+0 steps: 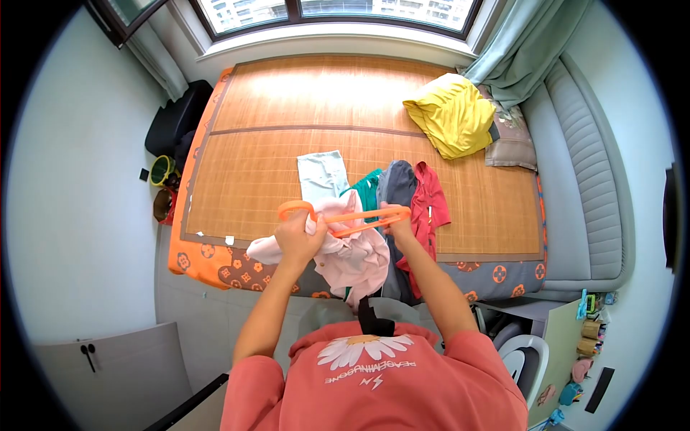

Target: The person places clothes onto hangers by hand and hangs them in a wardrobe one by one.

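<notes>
An orange clothes hanger (359, 214) is held level above the bed's near edge. My left hand (300, 233) is closed round its left end, together with part of a pale pink garment (356, 258) that hangs below the hanger. My right hand (394, 219) is closed on the hanger's right end. Beneath and beside the pink garment lie a light blue cloth (321, 172), a green garment (365, 188), a grey garment (397, 185) and a red garment (429, 197).
A bamboo mat (266, 158) covers the bed. Near the headboard (586, 179) are a yellow bundle (453, 115) and a pillow (512, 147). A black case (178, 118) stands left of the bed, a white chair (528, 359) at lower right.
</notes>
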`<control>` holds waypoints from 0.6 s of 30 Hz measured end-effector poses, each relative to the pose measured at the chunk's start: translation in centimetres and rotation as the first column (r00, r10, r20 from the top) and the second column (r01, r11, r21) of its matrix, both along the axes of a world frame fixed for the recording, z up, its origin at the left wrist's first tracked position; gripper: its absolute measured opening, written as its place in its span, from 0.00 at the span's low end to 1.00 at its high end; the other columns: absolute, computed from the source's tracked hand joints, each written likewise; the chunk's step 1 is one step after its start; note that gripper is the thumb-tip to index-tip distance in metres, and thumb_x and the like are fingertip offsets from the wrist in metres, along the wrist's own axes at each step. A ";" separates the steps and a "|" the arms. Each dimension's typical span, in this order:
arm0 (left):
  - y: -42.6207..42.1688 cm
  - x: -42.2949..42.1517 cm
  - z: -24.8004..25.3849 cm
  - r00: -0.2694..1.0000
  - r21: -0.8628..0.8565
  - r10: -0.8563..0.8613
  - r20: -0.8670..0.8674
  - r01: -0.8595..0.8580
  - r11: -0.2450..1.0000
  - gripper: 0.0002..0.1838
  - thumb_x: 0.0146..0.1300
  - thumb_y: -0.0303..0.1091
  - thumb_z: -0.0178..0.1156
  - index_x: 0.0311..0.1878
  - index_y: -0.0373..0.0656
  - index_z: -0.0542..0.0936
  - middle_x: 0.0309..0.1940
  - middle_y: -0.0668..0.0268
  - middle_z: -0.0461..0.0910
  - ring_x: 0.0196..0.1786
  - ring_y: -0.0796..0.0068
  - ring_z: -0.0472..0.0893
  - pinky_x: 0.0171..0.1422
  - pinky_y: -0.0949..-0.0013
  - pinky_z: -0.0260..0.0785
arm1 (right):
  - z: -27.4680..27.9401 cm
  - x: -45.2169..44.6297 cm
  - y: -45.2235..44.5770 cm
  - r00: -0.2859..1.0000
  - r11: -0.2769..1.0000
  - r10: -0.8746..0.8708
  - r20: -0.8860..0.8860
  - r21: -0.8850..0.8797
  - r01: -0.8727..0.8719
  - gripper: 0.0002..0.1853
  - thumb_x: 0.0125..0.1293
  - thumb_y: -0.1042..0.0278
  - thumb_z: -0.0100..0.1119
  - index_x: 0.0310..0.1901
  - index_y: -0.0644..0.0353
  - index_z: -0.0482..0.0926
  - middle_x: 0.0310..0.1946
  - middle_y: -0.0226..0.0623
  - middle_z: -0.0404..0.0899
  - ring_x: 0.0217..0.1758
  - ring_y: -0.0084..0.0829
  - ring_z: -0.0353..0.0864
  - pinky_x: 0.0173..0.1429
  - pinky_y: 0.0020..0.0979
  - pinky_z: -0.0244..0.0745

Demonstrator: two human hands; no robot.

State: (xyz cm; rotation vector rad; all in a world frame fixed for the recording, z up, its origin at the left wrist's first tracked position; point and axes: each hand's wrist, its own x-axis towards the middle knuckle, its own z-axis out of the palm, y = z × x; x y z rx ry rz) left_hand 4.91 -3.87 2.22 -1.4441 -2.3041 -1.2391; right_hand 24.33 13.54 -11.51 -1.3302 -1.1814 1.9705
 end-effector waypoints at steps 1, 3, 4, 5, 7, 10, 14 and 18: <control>-0.3 -0.1 0.2 1.000 -0.002 -0.019 0.002 0.019 1.000 0.14 0.55 0.43 0.66 0.28 0.41 0.80 0.19 0.53 0.77 0.22 0.51 0.78 0.25 0.54 0.67 | -0.3 -0.6 0.2 0.989 0.989 0.145 -0.003 0.014 -0.145 0.16 0.65 0.56 0.67 0.41 0.61 0.76 0.27 0.30 0.77 0.21 0.21 0.74 0.20 0.24 0.69; -0.8 -0.1 0.5 0.999 0.003 -0.045 0.017 0.045 0.999 0.13 0.55 0.42 0.66 0.28 0.41 0.80 0.19 0.53 0.77 0.22 0.50 0.78 0.26 0.54 0.68 | -2.1 -2.3 -0.4 0.963 0.943 0.246 0.109 0.201 -0.264 0.17 0.63 0.54 0.69 0.40 0.60 0.77 0.27 0.30 0.78 0.23 0.20 0.75 0.22 0.23 0.69; -0.9 -0.1 0.7 0.998 0.010 -0.053 0.029 0.052 0.999 0.13 0.55 0.41 0.66 0.28 0.40 0.79 0.19 0.53 0.77 0.22 0.50 0.78 0.26 0.54 0.68 | -4.7 -3.6 -1.1 0.960 0.895 0.182 0.212 0.369 -0.251 0.18 0.63 0.53 0.70 0.39 0.59 0.78 0.26 0.30 0.78 0.23 0.19 0.75 0.22 0.23 0.70; -1.1 -0.1 0.8 0.997 0.017 -0.061 0.041 0.060 0.998 0.13 0.55 0.41 0.66 0.28 0.40 0.79 0.19 0.53 0.77 0.22 0.50 0.78 0.26 0.54 0.68 | -6.1 -4.2 -1.8 0.949 0.814 0.098 0.301 0.524 -0.251 0.18 0.62 0.52 0.71 0.37 0.59 0.78 0.26 0.29 0.78 0.22 0.19 0.75 0.23 0.23 0.70; -1.7 -1.0 -0.1 0.995 0.003 -0.023 0.094 0.023 1.000 0.13 0.55 0.40 0.66 0.27 0.40 0.78 0.19 0.52 0.76 0.23 0.49 0.78 0.27 0.54 0.68 | -3.9 -2.8 -2.0 0.965 0.820 0.252 0.068 0.514 -0.251 0.15 0.65 0.55 0.68 0.35 0.60 0.79 0.28 0.31 0.81 0.26 0.18 0.77 0.27 0.21 0.72; -3.0 -3.4 -0.7 0.994 -0.025 0.040 0.101 -0.038 0.999 0.14 0.55 0.39 0.66 0.26 0.39 0.77 0.19 0.52 0.76 0.23 0.49 0.78 0.28 0.54 0.68 | 0.3 -2.0 -1.4 0.979 0.973 0.203 0.016 0.107 -0.204 0.07 0.69 0.67 0.60 0.41 0.60 0.80 0.29 0.29 0.81 0.28 0.17 0.78 0.30 0.18 0.71; -3.5 -5.2 -2.2 0.997 0.013 0.068 0.035 -0.068 0.998 0.14 0.56 0.39 0.66 0.26 0.38 0.78 0.17 0.53 0.75 0.21 0.50 0.78 0.26 0.55 0.67 | 5.3 -0.9 -0.9 0.991 0.979 0.131 -0.012 0.157 -0.127 0.06 0.66 0.70 0.62 0.41 0.61 0.82 0.29 0.29 0.83 0.28 0.18 0.78 0.32 0.21 0.73; -2.7 -5.4 -2.1 0.983 -0.054 -0.022 -0.185 0.012 0.998 0.11 0.56 0.39 0.66 0.29 0.41 0.80 0.16 0.56 0.75 0.20 0.52 0.78 0.24 0.56 0.69 | 7.5 -1.0 -1.8 0.970 0.771 0.007 0.241 0.617 -0.159 0.11 0.61 0.76 0.59 0.46 0.64 0.80 0.29 0.31 0.82 0.32 0.21 0.80 0.36 0.24 0.72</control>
